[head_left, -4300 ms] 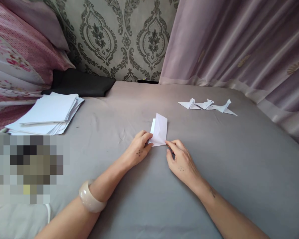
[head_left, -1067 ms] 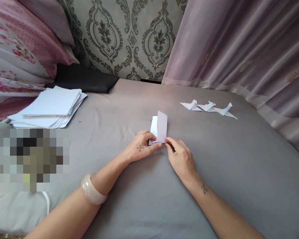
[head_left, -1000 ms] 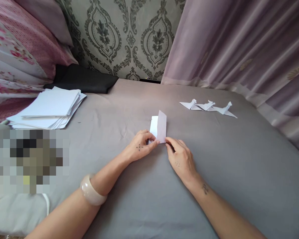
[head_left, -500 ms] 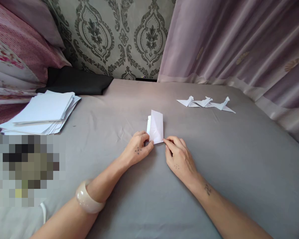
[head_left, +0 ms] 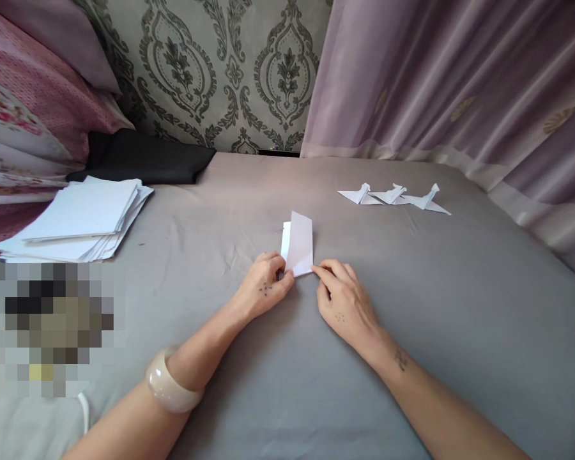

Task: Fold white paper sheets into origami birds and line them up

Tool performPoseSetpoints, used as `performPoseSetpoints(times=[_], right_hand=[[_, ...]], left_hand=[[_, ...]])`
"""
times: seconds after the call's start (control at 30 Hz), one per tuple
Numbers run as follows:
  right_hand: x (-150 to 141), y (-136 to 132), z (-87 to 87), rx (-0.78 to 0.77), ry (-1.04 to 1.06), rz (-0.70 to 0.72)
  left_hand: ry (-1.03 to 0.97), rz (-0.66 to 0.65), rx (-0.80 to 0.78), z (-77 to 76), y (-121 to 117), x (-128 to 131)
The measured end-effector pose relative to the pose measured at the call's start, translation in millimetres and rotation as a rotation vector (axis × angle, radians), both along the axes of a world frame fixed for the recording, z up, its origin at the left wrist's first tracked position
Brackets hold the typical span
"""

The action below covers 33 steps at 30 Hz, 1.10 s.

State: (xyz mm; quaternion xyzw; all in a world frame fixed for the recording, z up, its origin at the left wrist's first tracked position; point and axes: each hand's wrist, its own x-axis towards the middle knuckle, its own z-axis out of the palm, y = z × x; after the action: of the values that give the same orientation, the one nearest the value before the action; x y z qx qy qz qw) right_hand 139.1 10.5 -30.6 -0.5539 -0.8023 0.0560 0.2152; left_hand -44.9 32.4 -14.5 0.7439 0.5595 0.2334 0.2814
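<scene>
The thumb and forefinger of the left hand (head_left: 263,284) pinched the lower left corner of a folded sheet (head_left: 301,246), the other fingers curled behind them. The forefinger of the right hand (head_left: 347,300) was extended, its tip at the sheet's lower right corner. The right thumb was bent below it, a gap between the two; whether it touched anything could not be determined.

The folded sheet was found on the grey cloth (head_left: 287,396), between and just beyond the hands. Its front flap stood at a slant, with a brighter layer showing behind it at the left. A pale bangle (head_left: 172,386) was noted on the left forearm.

Well apart, beyond the right hand, three folded paper figures (head_left: 395,195) lay in a row, their ends touching or overlapping. Far to the left was an uneven stack of white paper (head_left: 81,211), with a black item (head_left: 148,160) just behind it. The near left area was pixelated and could not be inspected; a white cord (head_left: 85,412) showed beside it. Floral fabric (head_left: 14,121) hung at the left, a patterned wall (head_left: 234,70) stood at the back, and a mauve curtain (head_left: 402,70) hung at the right.
</scene>
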Motion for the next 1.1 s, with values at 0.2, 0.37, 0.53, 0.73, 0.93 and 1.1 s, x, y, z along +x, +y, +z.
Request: performPoseSetpoints(times=[0.2, 0.37, 0.53, 0.73, 0.93, 1.1], right_hand=[[2, -1, -3.7, 0.019, 0.08, -0.021], [1, -2, -4.3, 0.039, -0.031, 0.005], [0, 4, -2.2, 0.021, 0.009, 0.006], [-1, 2, 1.9, 0.02, 0.025, -0.017], [-7, -4, 3.7, 0.059, 0.021, -0.031], [-15, 7, 2.5, 0.071, -0.016, 0.013]], left_hand=[[0.0, 0.018, 0.013, 3.2, -2, 1], [-0.01, 0.029, 0.014, 2.3, -2, 1], [-0.043, 0.034, -0.009, 0.5, -1, 0], [-0.117, 0.058, -0.066, 0.8, 1, -2], [-0.126, 0.05, -0.061, -1.3, 3, -1], [-0.097, 0.006, -0.003, -2.8, 0, 0]])
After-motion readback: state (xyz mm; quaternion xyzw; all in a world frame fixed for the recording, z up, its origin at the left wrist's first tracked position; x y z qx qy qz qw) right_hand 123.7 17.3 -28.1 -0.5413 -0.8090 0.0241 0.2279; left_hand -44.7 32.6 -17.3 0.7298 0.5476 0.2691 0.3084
